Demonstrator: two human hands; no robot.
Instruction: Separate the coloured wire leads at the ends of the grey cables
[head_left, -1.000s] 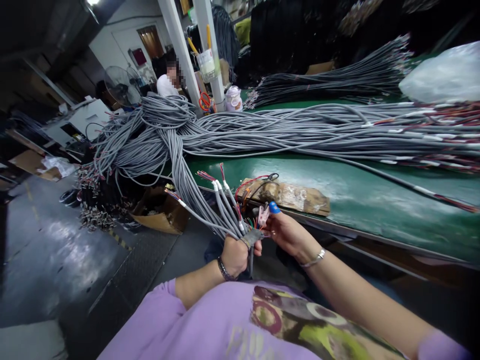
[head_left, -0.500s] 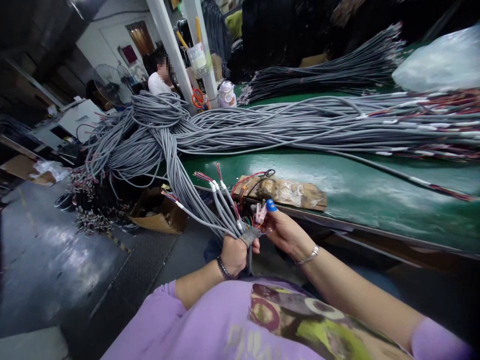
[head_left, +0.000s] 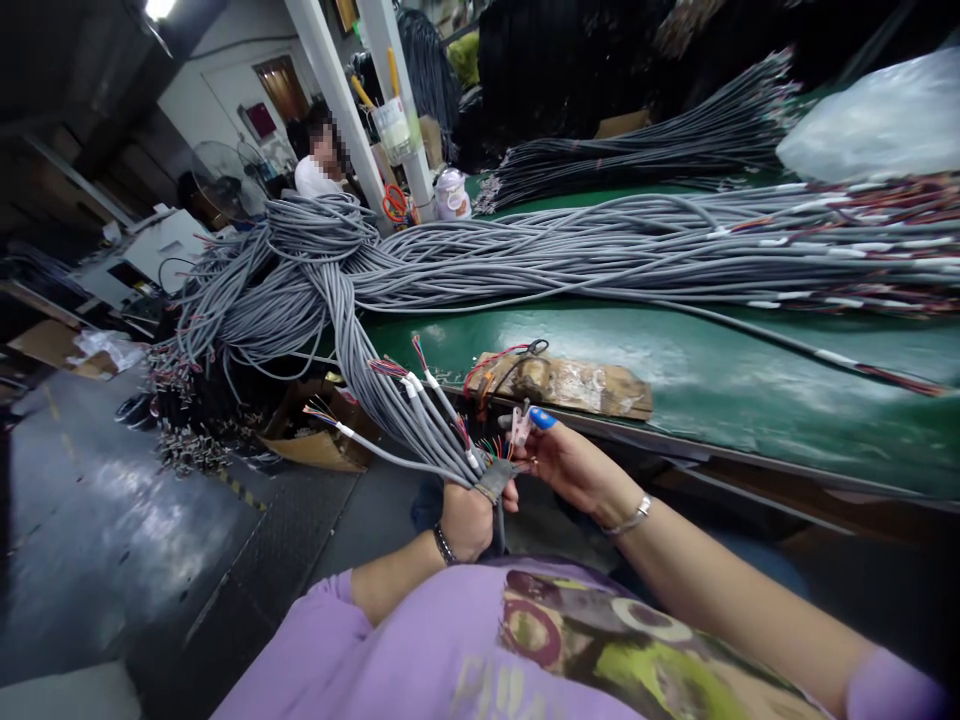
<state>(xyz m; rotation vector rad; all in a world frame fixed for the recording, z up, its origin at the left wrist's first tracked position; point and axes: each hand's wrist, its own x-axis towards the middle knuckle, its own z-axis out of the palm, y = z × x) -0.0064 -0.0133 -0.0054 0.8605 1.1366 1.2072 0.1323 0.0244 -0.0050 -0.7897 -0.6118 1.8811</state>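
The fingers of the left hand (head_left: 466,522) are clenched around one bundle of gray cables (head_left: 409,415); those of the right hand (head_left: 577,465) grasp one pale pink clip (head_left: 520,427), one fingertip wearing a blue cover (head_left: 543,418). One wooden block (head_left: 574,385) lies on the counter (head_left: 720,370). The bundle slopes down to the left of the wooden block and ends nearer the wearer. At least four white-sleeved ends fan out of it, tipped with thin red, blue and other colored strands; the cables are smooth and matte. Short green and orange wires (head_left: 499,449) show in front of the wooden block, by the clip. The left palm hides the gripped part. A gray wrap (head_left: 496,479) sits there, on finger or bundle, unclear which. The strands are too fine to count.
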